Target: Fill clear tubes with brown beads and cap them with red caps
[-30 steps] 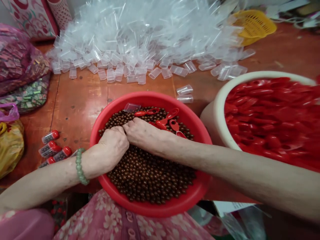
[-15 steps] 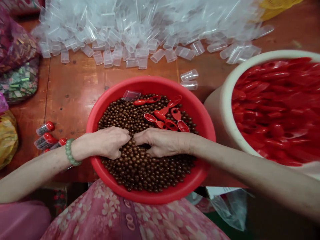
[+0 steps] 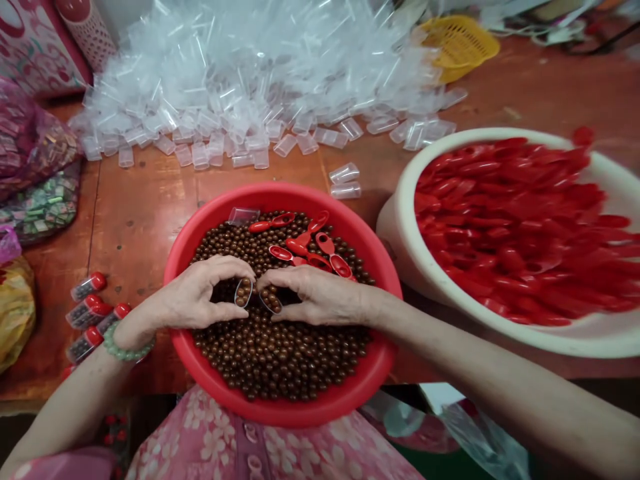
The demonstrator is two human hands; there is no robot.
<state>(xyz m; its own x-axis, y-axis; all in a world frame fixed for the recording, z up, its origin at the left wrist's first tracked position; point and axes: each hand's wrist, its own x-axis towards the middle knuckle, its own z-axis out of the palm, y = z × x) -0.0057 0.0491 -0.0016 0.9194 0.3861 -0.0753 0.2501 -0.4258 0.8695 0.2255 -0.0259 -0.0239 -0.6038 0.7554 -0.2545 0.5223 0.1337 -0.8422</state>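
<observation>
A red basin (image 3: 373,257) holds a bed of small brown balls (image 3: 280,363). Above them, my left hand (image 3: 207,290) grips a clear plastic tube (image 3: 243,293) between thumb and fingers, its open mouth full of brown balls. My right hand (image 3: 320,293) pinches a second clear tube (image 3: 271,300), also filled, its mouth facing the first. The two mouths are close together; most of each tube is hidden by the hands. Behind the hands, several red spoon-shaped caps (image 3: 300,243) and one empty clear tube (image 3: 244,215) lie on the balls.
At right stands a cream tub (image 3: 400,227) heaped with red caps (image 3: 525,227). A large pile of clear tubes (image 3: 240,87) spreads along the back beside a yellow basket (image 3: 463,47). Filled, red-capped tubes (image 3: 85,313) lie at left, near bags of small wrapped pieces (image 3: 40,207).
Both hands have come up out of the brown balls, and the two filled tubes now show in them. The view has shifted, bringing more of the cream tub into sight.
</observation>
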